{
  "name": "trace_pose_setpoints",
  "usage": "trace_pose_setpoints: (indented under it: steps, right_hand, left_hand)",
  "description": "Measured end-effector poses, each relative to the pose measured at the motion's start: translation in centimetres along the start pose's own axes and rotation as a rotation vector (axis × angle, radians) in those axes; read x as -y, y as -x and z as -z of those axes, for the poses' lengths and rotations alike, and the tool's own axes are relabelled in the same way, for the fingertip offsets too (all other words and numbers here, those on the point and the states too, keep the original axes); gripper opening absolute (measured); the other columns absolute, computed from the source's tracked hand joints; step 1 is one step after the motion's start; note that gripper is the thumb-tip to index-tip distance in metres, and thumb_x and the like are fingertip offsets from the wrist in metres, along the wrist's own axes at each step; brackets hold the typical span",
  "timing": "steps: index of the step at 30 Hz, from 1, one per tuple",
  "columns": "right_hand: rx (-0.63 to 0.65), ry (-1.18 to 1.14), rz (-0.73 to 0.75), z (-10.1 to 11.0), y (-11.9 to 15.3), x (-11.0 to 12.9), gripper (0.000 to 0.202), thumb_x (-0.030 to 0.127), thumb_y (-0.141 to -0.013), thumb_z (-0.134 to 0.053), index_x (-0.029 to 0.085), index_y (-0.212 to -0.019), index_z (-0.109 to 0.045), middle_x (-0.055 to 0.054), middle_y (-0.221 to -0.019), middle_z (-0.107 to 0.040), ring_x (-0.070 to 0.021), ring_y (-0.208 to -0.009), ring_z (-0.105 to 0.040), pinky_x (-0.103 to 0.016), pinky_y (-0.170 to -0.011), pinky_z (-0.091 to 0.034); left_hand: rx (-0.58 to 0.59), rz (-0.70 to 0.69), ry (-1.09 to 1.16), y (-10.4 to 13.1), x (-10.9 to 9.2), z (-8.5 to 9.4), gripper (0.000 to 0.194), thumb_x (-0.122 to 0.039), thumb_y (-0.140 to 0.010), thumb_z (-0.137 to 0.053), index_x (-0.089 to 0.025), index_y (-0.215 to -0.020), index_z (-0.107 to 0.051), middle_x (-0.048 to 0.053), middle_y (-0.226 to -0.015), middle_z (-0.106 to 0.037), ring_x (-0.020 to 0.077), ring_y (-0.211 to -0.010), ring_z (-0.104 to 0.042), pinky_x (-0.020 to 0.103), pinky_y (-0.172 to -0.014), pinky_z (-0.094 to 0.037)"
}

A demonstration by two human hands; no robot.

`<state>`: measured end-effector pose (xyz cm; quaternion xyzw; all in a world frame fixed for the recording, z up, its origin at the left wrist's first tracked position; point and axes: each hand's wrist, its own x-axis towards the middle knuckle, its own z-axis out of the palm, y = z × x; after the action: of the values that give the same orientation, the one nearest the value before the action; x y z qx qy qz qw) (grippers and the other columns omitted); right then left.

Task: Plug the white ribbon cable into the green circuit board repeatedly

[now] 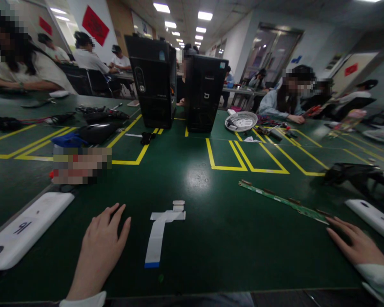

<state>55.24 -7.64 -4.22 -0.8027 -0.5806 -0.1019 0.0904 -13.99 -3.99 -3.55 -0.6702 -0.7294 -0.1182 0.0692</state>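
My left hand rests palm down on the green table, its fingers spread and nothing in it. To its right lies a white flat ribbon cable with a blue end and a folded upper part that carries a connector. At the right, my right hand reaches in with fingers stretched out, its fingertips at the near end of a long narrow green circuit board. The board lies slanted on the table. Whether the fingertips press on it or only lie beside it, I cannot tell.
White slab-like devices lie at the left and right. Two black computer towers stand ahead. A white basket, cables and yellow tape outlines are farther back. Several people sit around.
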Motion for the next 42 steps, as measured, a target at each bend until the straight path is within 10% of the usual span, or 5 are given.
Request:
trace_pose_setpoints:
  steps: [8, 26, 42]
  right_hand:
    - [0.095, -0.102, 0.14, -0.4, -1.7, 2.2, 0.059, 0.043, -0.081, -0.04, 0.013, -0.13, -0.055, -0.021, -0.132, -0.052, -0.0305, -0.123, -0.05, -0.041, -0.108, -0.035]
    - [-0.149, -0.152, 0.601, -2.1, -2.9, 26.8, 0.047, 0.043, -0.094, -0.039, 0.018, -0.128, -0.06, -0.016, -0.127, -0.058, -0.032, -0.115, -0.053, -0.051, -0.094, -0.046]
    - [0.017, -0.168, 0.606, -0.1, 1.1, 38.6, 0.055, 0.05, -0.091, -0.044, 0.018, -0.134, -0.051, -0.02, -0.138, -0.049, -0.04, -0.124, -0.045, -0.06, -0.098, -0.036]
  left_hand:
    - [-0.005, -0.019, -0.009, 0.0, 0.3, -0.3, 0.068, -0.052, -0.09, -0.021, -0.008, -0.131, -0.053, 0.02, -0.132, -0.052, 0.0354, -0.122, -0.049, 0.053, -0.102, -0.039]
    - [-0.021, -0.027, -0.005, 0.1, 0.3, -0.4, 0.066, -0.051, -0.091, -0.022, -0.009, -0.131, -0.053, 0.02, -0.131, -0.053, 0.0351, -0.121, -0.05, 0.053, -0.101, -0.04]
    - [-0.031, -0.034, -0.007, 0.0, 0.3, -0.4, 0.066, -0.052, -0.09, -0.021, -0.009, -0.129, -0.053, 0.018, -0.132, -0.052, 0.0343, -0.12, -0.05, 0.05, -0.104, -0.038]
